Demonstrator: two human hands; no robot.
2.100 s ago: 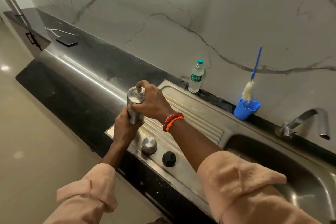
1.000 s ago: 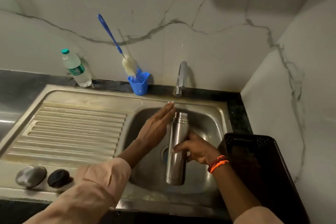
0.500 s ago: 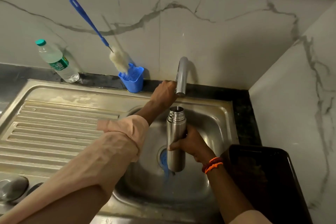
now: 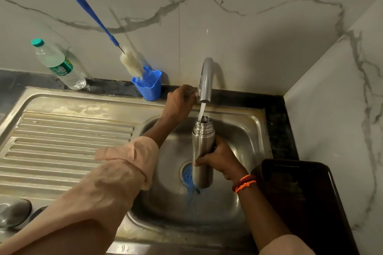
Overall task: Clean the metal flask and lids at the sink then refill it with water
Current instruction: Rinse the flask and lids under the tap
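Lying at the lower left of the frame, on the draining board (image 4: 68, 143): a rounded metal lid (image 4: 14, 212) and, just beside it, a dark lid (image 4: 39, 210) half hidden by the sleeve (image 4: 116, 174)

Standing upright at centre frame, over the drain of the sink basin (image 4: 244, 130): the metal flask (image 4: 202, 151), open-mouthed, gripped round its middle by the right hand (image 4: 221, 158), fingers curled about the body

Reaching further back, at the base of the tap (image 4: 205, 80): the left hand (image 4: 179, 103), fingers curled toward what looks like the tap handle, though the handle itself hidden, so grip not certain

Running from the spout into the flask mouth: a thin stream of water

Judging the step in hand: taking in rinse water, the first wetting of the flask, with cleaning barely begun and both lids untouched

Calling next, probably, for shutting off the tap, then fetching the bottle brush (image 4: 103, 26) leaning in the blue holder (image 4: 148, 83) at upper centre-left

Minding edges: flask mouth sitting close under the spout, so lowering before tilting; basin wall near on the right, and a dark tray (image 4: 306, 203) just beyond the rim at lower right; open room mostly leftward over the draining board

Standing at the upper left against the wall, well apart: a plastic water bottle (image 4: 60, 66)
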